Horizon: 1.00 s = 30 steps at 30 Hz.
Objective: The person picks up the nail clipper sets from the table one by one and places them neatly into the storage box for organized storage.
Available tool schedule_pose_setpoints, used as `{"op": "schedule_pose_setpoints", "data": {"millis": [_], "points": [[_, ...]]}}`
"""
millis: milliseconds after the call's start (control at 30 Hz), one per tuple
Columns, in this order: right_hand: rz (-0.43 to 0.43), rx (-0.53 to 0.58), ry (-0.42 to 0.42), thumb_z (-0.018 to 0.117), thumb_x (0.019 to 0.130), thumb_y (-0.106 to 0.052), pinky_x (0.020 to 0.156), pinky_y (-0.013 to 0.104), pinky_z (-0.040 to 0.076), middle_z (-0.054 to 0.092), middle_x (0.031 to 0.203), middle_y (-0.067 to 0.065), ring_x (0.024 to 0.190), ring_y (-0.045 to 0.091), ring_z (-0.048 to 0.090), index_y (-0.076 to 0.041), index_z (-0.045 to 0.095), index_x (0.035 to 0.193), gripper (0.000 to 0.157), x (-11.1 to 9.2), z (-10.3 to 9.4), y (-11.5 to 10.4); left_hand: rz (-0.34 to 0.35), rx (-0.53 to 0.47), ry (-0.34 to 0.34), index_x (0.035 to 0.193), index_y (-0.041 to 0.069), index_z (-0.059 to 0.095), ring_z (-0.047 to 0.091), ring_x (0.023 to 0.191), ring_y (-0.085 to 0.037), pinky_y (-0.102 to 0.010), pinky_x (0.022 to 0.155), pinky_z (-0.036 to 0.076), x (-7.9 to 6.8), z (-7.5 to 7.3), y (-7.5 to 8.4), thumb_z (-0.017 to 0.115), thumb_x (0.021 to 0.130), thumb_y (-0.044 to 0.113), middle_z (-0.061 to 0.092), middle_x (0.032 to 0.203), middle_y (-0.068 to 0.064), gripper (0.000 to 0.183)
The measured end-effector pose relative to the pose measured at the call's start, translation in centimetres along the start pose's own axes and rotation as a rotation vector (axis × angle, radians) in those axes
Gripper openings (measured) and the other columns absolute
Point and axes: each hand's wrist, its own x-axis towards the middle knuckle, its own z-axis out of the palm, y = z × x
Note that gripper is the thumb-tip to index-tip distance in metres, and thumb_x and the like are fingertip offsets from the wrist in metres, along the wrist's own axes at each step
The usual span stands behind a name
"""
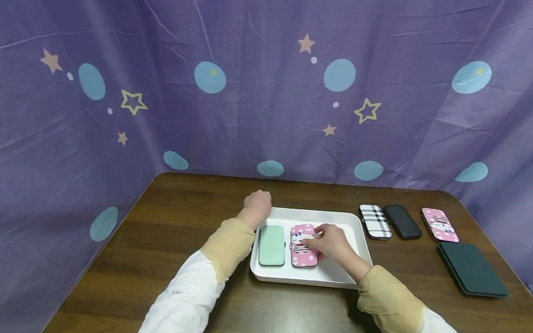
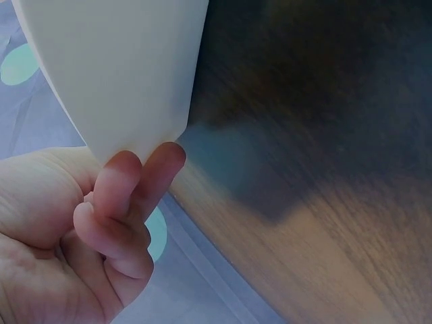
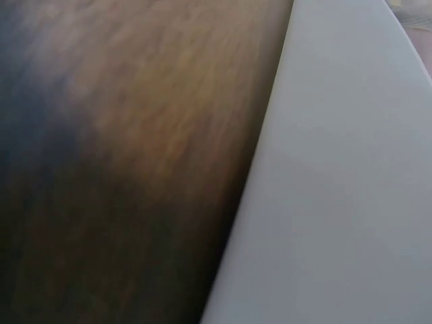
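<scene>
My left hand (image 1: 258, 206) grips the far left corner of a white tray (image 1: 316, 214). In the left wrist view the curled fingers (image 2: 121, 185) of that hand press against the outside of the tray's wall (image 2: 128, 67). Inside the tray lies a mint green case (image 1: 271, 245) with a dark edge. Just right of it is a pink case (image 1: 304, 257) with white dots and a cartoon figure. My right hand (image 1: 334, 242) pinches the pink case along its right side. The right wrist view shows only the tray's outer wall (image 3: 337, 175) and the table.
Right of the tray, on the brown wooden table (image 1: 192, 210), lie a plaid case (image 1: 375, 221), a black case (image 1: 402, 221) and another pink case (image 1: 439, 225). A dark green flat case (image 1: 472, 269) is nearer the right edge. A purple curtain (image 1: 268, 111) hangs behind.
</scene>
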Motion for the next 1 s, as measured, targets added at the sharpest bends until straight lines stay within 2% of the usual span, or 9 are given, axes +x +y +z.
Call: {"op": "schedule_pose_setpoints", "data": {"millis": [167, 433, 733, 1000], "points": [[-0.036, -0.051, 0.021, 0.082, 0.071, -0.029, 0.047, 0.022, 0.047, 0.065, 0.070, 0.004, 0.042, 0.009, 0.058, 0.007, 0.061, 0.103, 0.052, -0.01, -0.02, -0.01, 0.003, 0.003, 0.003, 0.107, 0.008, 0.067, 0.065, 0.098, -0.027, -0.041, 0.070, 0.055, 0.01, 0.07, -0.02, 0.043, 0.096, 0.004, 0.066, 0.113, -0.013, 0.026], [-0.014, -0.033, 0.000, 0.081, 0.072, -0.027, 0.043, 0.023, 0.047, 0.064, 0.073, 0.007, 0.041, 0.010, 0.059, 0.007, 0.060, 0.102, 0.050, -0.32, -0.15, -0.31, 0.006, 0.001, 0.011, 0.105, 0.008, 0.067, 0.065, 0.097, -0.027, -0.041, 0.069, 0.055, 0.14, 0.24, -0.08, 0.043, 0.096, 0.004, 0.066, 0.112, -0.013, 0.026], [-0.018, -0.046, -0.025, 0.080, 0.074, -0.027, 0.044, 0.023, 0.048, 0.065, 0.072, 0.006, 0.041, 0.010, 0.060, 0.006, 0.060, 0.099, 0.047, -0.25, -0.10, -0.12, -0.002, -0.003, -0.009, 0.106, 0.008, 0.067, 0.065, 0.097, -0.027, -0.042, 0.068, 0.055, 0.27, 0.29, 0.02, 0.044, 0.096, 0.004, 0.066, 0.113, -0.013, 0.026], [-0.005, -0.056, -0.040, 0.080, 0.074, -0.028, 0.046, 0.023, 0.049, 0.064, 0.072, 0.006, 0.043, 0.011, 0.061, 0.006, 0.059, 0.101, 0.048, -0.18, -0.26, -0.18, 0.000, -0.004, 0.002, 0.104, 0.008, 0.068, 0.065, 0.096, -0.027, -0.041, 0.067, 0.055, 0.23, 0.20, -0.04, 0.045, 0.096, 0.004, 0.067, 0.111, -0.013, 0.025]]}}
